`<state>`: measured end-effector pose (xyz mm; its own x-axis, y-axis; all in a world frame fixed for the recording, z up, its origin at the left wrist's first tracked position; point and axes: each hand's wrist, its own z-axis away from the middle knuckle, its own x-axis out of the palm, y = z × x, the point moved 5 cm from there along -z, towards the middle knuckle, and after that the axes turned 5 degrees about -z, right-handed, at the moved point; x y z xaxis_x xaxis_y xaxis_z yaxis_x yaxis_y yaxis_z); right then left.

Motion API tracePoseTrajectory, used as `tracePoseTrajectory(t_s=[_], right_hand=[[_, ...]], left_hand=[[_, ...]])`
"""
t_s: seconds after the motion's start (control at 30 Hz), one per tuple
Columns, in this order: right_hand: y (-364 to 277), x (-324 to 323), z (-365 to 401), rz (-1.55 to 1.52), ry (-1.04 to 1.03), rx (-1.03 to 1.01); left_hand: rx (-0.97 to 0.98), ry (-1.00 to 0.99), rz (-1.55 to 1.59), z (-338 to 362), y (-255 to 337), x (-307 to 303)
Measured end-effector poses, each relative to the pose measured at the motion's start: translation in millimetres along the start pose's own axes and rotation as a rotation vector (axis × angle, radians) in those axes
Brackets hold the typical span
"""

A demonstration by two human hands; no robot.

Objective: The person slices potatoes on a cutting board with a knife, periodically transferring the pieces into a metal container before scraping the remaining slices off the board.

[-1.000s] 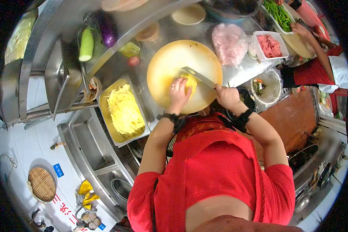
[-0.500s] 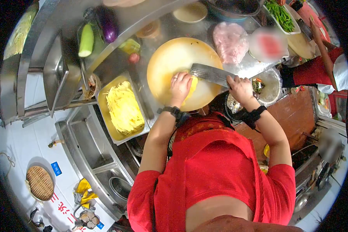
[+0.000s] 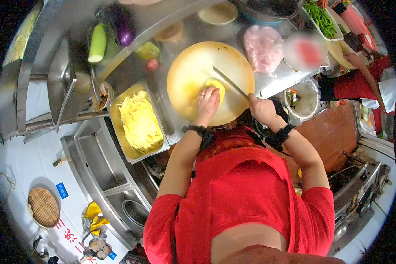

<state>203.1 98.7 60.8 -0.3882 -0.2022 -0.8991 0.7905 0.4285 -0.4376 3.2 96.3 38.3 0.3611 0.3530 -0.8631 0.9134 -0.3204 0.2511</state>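
A round, pale yellow cutting board [image 3: 187, 66] lies on the metal counter in front of me. Near its middle is a yellow piece that looks like peeled, sliced potato [image 3: 217, 84]. My left hand [image 3: 208, 104] presses on it with bent fingers, covering part of it. In my right hand [image 3: 264, 111] is a cleaver [image 3: 229, 81], gripped by its handle. Its blade stands on edge over the board, to the right of the potato and apart from my left fingers.
Left of the board, a metal tray [image 3: 166, 143] holds yellow shreds [image 3: 140, 121]. Beyond are a pink bag [image 3: 263, 48], a green gourd [image 3: 97, 43] and an eggplant [image 3: 126, 36]. A lined bin [image 3: 311, 108] stands to the right. Another person's arm [image 3: 364, 68] reaches in at far right.
The cleaver has turned from lying flat to standing on edge, and my right hand has moved left and slightly down. My left hand stays on the potato, more of which now shows.
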Motion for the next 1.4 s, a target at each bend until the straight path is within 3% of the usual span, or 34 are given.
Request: tracePoseTrajectory(t_s=[0.07,0.27,0.47,0.57,0.7,1.03,1.17,1.4], right_hand=[[4,24,-2,0.104,-0.204,0.039],[-8,2,-10,0.072,-0.151,0.063],[-6,15,-18,0.124,-0.27,0.059],[-7,8,-12,0.08,-0.19,0.03],[-7,19,-16,0.119,-0.304,0.07],[-13,12,-24,0.177,-0.359,0.044],[-18,11,-17,0.154,-0.252,-0.015],[-18,7,-27,0.16,-0.324,0.036]], left_hand=[[-0.004,0.009,0.006,1,-1,1],[0.022,0.038,-0.005,-2,0,-1],[0.023,0.022,-0.02,-2,0,-4],[-0.004,0.006,-0.028,-3,0,-1],[0.003,0.033,-0.02,-2,2,-2],[-0.003,0.012,-0.004,-2,0,-2],[-0.03,0.014,0.008,-1,0,0],[-0.006,0.004,0.017,1,-14,2]])
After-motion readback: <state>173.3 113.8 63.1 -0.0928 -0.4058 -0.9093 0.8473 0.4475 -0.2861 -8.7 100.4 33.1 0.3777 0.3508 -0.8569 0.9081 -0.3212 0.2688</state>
